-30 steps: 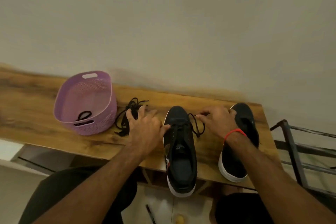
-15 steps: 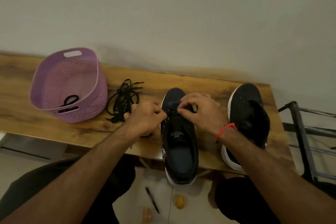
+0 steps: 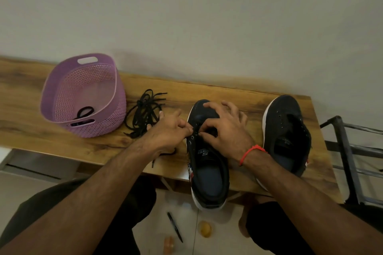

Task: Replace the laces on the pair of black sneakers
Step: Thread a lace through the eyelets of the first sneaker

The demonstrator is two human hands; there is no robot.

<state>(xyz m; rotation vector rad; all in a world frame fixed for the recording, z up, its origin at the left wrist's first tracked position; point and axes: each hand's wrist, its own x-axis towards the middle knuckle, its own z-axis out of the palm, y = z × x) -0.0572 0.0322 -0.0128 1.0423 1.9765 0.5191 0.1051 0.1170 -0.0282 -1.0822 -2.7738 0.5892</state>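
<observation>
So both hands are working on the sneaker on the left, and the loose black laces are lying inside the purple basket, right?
Not quite. In the head view the loose black laces lie on the table beside the purple basket, not inside it. Both hands, left and right, are working on the left sneaker.

Two sneakers, one basket, one lace bundle, one pen.

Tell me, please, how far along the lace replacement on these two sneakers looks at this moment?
Early. The right sneaker stands with bare eyelets, its old lace apparently out. The left hand and right hand pinch a black lace at the front eyelets of the left sneaker; whether threading or pulling out, I cannot tell. A loose lace bundle lies on the table beside the purple basket. Both shoes remain unlaced.
</observation>
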